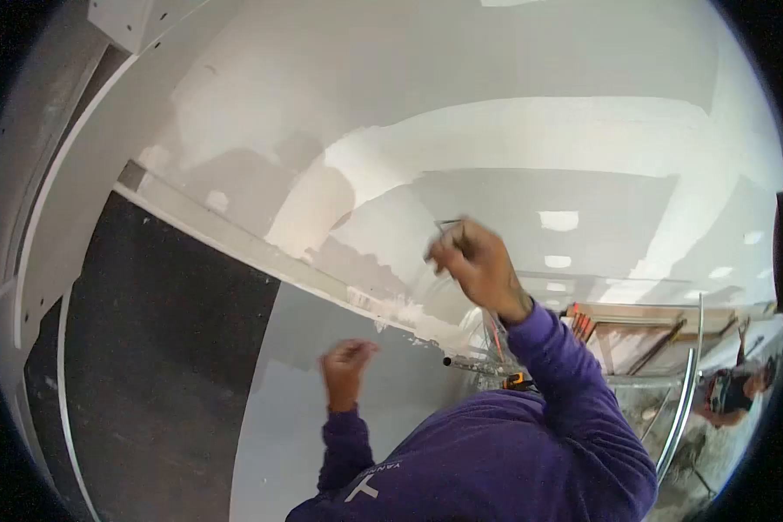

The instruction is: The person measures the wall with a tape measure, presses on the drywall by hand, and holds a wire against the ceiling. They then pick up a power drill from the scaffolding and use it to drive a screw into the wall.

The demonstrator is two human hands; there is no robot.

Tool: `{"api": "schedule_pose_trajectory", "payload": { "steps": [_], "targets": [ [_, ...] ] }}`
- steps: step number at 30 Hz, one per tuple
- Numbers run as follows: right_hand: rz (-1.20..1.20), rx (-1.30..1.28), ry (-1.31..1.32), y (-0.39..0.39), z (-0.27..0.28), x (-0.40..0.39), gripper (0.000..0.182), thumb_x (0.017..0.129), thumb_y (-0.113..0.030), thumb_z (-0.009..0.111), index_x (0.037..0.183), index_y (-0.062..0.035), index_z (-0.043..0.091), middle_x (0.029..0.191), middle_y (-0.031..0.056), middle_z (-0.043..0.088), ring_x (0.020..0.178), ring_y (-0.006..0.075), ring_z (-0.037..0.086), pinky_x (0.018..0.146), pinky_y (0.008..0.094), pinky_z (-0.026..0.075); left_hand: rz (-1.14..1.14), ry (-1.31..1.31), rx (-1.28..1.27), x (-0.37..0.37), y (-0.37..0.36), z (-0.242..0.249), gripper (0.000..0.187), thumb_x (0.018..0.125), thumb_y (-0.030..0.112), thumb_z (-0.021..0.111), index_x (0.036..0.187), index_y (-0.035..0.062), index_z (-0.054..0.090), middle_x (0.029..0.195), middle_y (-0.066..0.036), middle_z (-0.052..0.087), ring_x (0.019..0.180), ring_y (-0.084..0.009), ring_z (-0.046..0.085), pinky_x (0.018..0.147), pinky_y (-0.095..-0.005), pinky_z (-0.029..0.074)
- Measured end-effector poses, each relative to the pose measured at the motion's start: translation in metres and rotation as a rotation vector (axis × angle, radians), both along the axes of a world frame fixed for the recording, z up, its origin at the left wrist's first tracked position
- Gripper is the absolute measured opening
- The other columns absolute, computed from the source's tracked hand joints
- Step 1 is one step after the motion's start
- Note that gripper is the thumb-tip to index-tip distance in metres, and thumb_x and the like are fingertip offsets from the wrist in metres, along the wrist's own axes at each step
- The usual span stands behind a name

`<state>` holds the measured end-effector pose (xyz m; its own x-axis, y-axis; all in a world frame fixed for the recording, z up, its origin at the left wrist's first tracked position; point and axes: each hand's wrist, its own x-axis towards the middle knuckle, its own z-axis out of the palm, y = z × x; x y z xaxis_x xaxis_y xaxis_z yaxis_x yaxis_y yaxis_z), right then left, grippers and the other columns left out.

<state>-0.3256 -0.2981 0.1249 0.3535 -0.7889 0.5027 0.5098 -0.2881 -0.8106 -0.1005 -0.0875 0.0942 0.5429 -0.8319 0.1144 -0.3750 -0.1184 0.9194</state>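
Note:
My right hand [474, 259] is raised in front of a pale, patched drywall wall [531, 135]. Its fingers are closed on a small thin dark object [446, 224] whose kind I cannot make out. Lower and to the left, my left hand [344, 365] is held up before a grey panel [300, 339], fingers drawn together. Whatever it may hold is too small and blurred to name. Both arms wear purple sleeves. White filler covers joints and spots on the wall, and a pale ledge [244, 237] runs along its lower edge.
A dark panel [161, 322] lies left of the grey one. A metal pole [679, 418] stands at the right, near another person [731, 391]. A yellow and black tool [518, 381] sits by my body. A white boxed edge [130, 22] juts out at the upper left.

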Motion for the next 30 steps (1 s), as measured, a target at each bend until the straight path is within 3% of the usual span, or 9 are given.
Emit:
{"api": "schedule_pose_trajectory", "payload": {
  "steps": [3, 5, 11, 14, 17, 20, 24, 30],
  "targets": [
    [-0.107, 0.086, 0.427, 0.038, -0.062, -0.019, 0.014, 0.092, -0.014, 0.064, 0.092, 0.0001, 0.061, 0.074, 0.0042, 0.064, 0.065, 0.0097, 0.058, 0.059, 0.0265, 0.048, -0.427, -0.139, 0.414, 0.012, -0.007, -0.083, 0.024, 0.086, 0.013, 0.071, 0.103, -0.0037, 0.070, 0.091, -0.012, 0.073, 0.082, -0.0163, 0.068, 0.075, -0.0286, 0.054],
    [-0.117, 0.214, 0.451, 0.068, -0.095, -0.021, 0.017, 0.092, -0.016, 0.066, 0.094, 0.0004, 0.061, 0.075, 0.0059, 0.065, 0.065, 0.0100, 0.058, 0.060, 0.0270, 0.048, -0.710, -0.084, 0.476, 0.016, -0.011, -0.120, 0.028, 0.086, 0.018, 0.071, 0.106, -0.0017, 0.071, 0.093, -0.012, 0.073, 0.086, -0.0186, 0.069, 0.079, -0.0323, 0.054],
    [-0.381, 0.270, 0.368, 0.128, -0.096, 0.000, 0.017, 0.092, -0.015, 0.066, 0.097, 0.0010, 0.062, 0.076, 0.0094, 0.067, 0.067, 0.0126, 0.062, 0.062, 0.0280, 0.050, -1.242, -0.219, 0.746, 0.017, -0.038, -0.111, 0.026, 0.084, 0.016, 0.067, 0.104, 0.0005, 0.072, 0.096, -0.011, 0.073, 0.090, -0.0191, 0.069, 0.086, -0.0336, 0.052],
    [-0.485, 0.206, 0.393, 0.153, -0.073, 0.007, 0.011, 0.093, -0.008, 0.063, 0.095, 0.0025, 0.061, 0.070, 0.0020, 0.063, 0.063, 0.0046, 0.056, 0.057, 0.0220, 0.046, -1.362, -0.229, 0.713, 0.029, -0.043, -0.114, 0.025, 0.088, 0.019, 0.066, 0.104, 0.0017, 0.072, 0.099, -0.012, 0.073, 0.093, -0.0223, 0.068, 0.087, -0.0360, 0.052],
    [-0.603, 0.178, 0.407, 0.178, -0.066, 0.016, 0.018, 0.092, -0.015, 0.065, 0.099, 0.0019, 0.064, 0.079, 0.0113, 0.069, 0.069, 0.0134, 0.064, 0.062, 0.0278, 0.051, -1.417, -0.209, 0.620, 0.040, -0.037, -0.125, 0.024, 0.087, 0.018, 0.067, 0.103, 0.0009, 0.072, 0.097, -0.011, 0.073, 0.090, -0.0203, 0.068, 0.087, -0.0349, 0.052],
    [-0.570, 0.261, 0.553, 0.204, -0.065, 0.023, 0.017, 0.091, -0.014, 0.065, 0.097, 0.0021, 0.066, 0.081, 0.0129, 0.071, 0.072, 0.0164, 0.067, 0.064, 0.0293, 0.052, -1.439, -0.030, 0.638, 0.045, -0.025, -0.126, 0.024, 0.085, 0.013, 0.065, 0.104, -0.0006, 0.071, 0.093, -0.010, 0.073, 0.086, -0.0166, 0.068, 0.083, -0.0313, 0.053],
    [-0.567, 0.205, 0.618, 0.235, -0.076, 0.048, 0.016, 0.089, -0.014, 0.067, 0.097, 0.0006, 0.068, 0.084, 0.0152, 0.071, 0.077, 0.0241, 0.070, 0.068, 0.0335, 0.054, -1.487, 0.001, 0.622, 0.053, -0.014, -0.124, 0.023, 0.087, 0.014, 0.066, 0.103, -0.0012, 0.071, 0.094, -0.009, 0.073, 0.087, -0.0159, 0.067, 0.084, -0.0302, 0.053],
    [-0.629, 0.102, 0.717, 0.260, -0.082, 0.069, 0.016, 0.088, -0.015, 0.067, 0.096, -0.0012, 0.068, 0.087, 0.0154, 0.071, 0.077, 0.0294, 0.070, 0.068, 0.0364, 0.055, -1.517, 0.075, 0.579, 0.059, -0.008, -0.136, 0.020, 0.090, 0.014, 0.068, 0.103, -0.0001, 0.072, 0.097, -0.009, 0.072, 0.092, -0.0157, 0.067, 0.087, -0.0301, 0.052]
  ]
}}
